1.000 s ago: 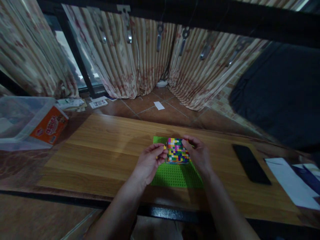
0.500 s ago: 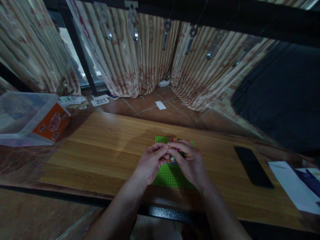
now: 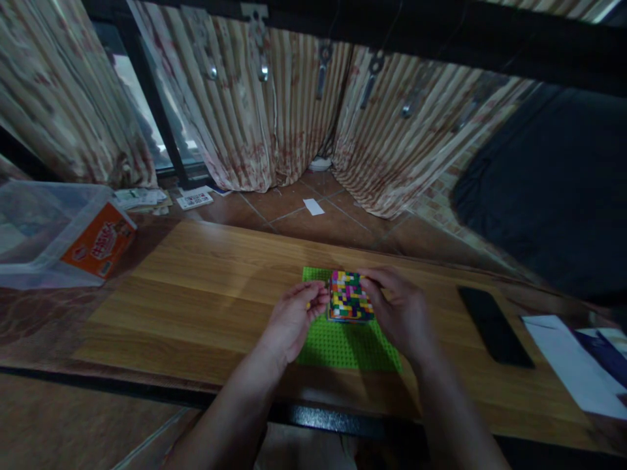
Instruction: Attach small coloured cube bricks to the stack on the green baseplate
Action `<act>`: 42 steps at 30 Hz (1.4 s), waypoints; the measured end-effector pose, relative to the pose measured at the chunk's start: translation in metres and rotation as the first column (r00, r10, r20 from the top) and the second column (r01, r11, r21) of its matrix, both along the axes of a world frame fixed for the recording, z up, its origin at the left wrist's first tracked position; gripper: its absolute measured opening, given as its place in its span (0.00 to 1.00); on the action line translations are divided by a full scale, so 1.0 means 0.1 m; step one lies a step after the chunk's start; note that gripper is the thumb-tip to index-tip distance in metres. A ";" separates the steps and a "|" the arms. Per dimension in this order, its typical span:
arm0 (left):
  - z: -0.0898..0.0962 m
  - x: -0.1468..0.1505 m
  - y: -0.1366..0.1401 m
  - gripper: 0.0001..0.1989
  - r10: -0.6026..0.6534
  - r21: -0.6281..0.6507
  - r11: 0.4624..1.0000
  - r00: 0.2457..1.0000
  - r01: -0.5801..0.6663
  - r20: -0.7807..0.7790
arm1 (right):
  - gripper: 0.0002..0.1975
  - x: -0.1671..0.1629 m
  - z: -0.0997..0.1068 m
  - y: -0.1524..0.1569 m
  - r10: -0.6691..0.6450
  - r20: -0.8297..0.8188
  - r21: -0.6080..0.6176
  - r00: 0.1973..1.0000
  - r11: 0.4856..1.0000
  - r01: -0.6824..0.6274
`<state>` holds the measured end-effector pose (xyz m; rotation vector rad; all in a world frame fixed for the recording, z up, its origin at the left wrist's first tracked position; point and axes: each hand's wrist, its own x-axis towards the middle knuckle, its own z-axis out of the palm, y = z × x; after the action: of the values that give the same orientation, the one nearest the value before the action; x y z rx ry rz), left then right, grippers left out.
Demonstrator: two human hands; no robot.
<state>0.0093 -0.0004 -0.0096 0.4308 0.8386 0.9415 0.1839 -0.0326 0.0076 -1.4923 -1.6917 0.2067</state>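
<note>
A green studded baseplate point(image 3: 343, 349) lies on the wooden board. On its upper part stands a low block of many-coloured toy bricks point(image 3: 349, 297), with yellow, white, orange, magenta and green pieces on top. Just left of the block, my left hand point(image 3: 296, 313) is closed, its fingertips curled together; a small yellow brick point(image 3: 308, 305) shows between the fingers. My right hand point(image 3: 399, 310) is at the block's right side, thumb and forefinger pinched together over its upper right corner. Whatever those fingertips hold is too small or hidden to make out.
A black phone-like slab point(image 3: 494, 325) and white paper point(image 3: 571, 365) lie to the right. At the far left stands a clear plastic bin point(image 3: 49, 271) with an orange label. Curtains point(image 3: 294, 117) hang behind, beneath a dark bar with hooks.
My hands have come apart. The right one has moved to the right, uncovering the top of the brick block, while the left stays close to where it was.
</note>
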 end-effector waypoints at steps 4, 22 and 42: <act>0.00 0.00 0.01 0.08 0.060 0.006 0.998 0.998 -0.060 -0.005 | 0.09 0.22 -0.04 0.00 -0.185 -0.040 -0.026 0.982 0.983 0.184; 0.06 -0.02 0.02 0.08 0.011 -0.027 1.000 1.000 -0.011 -0.026 | 0.08 0.36 -0.45 0.13 -0.139 -0.440 -0.186 0.887 0.981 0.062; 0.12 -0.01 0.01 0.08 0.000 -0.069 0.998 0.999 -0.004 -0.054 | 0.21 0.24 -0.51 0.19 -0.269 -0.849 -0.337 0.455 0.938 -0.074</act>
<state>0.0087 0.0011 0.0022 0.3971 0.9180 0.9029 0.2080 -0.0131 -0.0438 -1.3055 -0.6852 1.0743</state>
